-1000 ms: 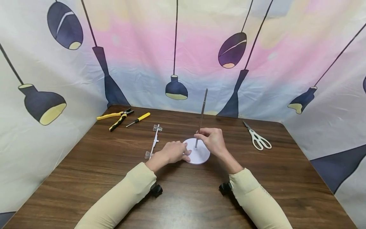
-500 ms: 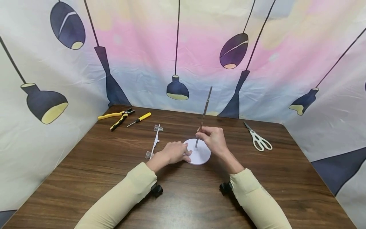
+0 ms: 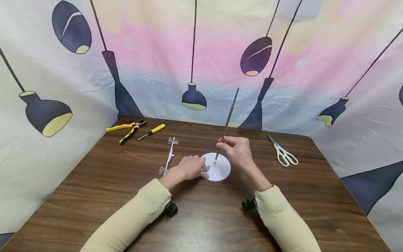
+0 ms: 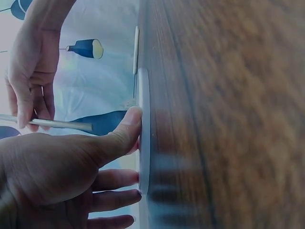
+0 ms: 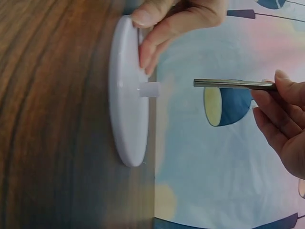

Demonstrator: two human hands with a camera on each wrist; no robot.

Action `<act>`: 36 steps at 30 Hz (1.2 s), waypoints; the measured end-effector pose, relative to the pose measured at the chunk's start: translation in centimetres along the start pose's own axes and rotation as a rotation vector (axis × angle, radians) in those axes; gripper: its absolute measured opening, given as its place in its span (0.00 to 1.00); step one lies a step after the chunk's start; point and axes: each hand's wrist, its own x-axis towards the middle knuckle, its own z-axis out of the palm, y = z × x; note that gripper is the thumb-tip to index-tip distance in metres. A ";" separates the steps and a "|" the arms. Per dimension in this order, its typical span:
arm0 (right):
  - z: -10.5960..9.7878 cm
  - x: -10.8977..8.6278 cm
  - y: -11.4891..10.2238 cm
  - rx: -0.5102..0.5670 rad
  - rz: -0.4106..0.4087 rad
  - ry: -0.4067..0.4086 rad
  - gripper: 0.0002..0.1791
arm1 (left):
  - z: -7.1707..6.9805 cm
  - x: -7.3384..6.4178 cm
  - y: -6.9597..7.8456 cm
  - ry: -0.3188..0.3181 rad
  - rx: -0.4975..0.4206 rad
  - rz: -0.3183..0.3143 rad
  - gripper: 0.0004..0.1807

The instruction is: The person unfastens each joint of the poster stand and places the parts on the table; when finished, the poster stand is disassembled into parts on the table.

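Observation:
A round white base lies flat on the wooden table. My left hand rests on its left part, thumb and extended fingers touching the base. From the middle of the base rises a short white tube. Between thumb and fingers, my right hand pinches a thin metal rod, which leans to the right at the top. In the right wrist view the rod's bare lower end stands apart from the tube, with a gap between them.
Left of the base lies a thin white rod with clear plastic pieces. Yellow-handled pliers and a yellow screwdriver are at the back left. White scissors lie on the right. A printed cloth hangs behind the table.
My right hand has moved up and slightly right with the metal rod, whose lower end came away from the base's tube. The rod tilts further right. The left hand stays on the base.

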 end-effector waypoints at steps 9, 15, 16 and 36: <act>-2.3 -0.5 0.3 0.117 0.239 -0.044 0.06 | 0.2 -0.2 0.1 0.017 -0.022 0.010 0.24; -3.2 -1.4 1.4 0.155 0.388 -0.118 0.09 | 0.3 -0.4 0.2 0.009 -0.028 0.012 0.25; -3.4 -1.6 1.6 0.140 0.404 -0.126 0.09 | 0.2 -0.4 0.2 0.009 -0.028 0.014 0.25; -6.4 -2.8 4.6 0.296 0.530 -0.158 0.37 | 0.3 -0.4 -0.1 0.026 -0.004 0.032 0.24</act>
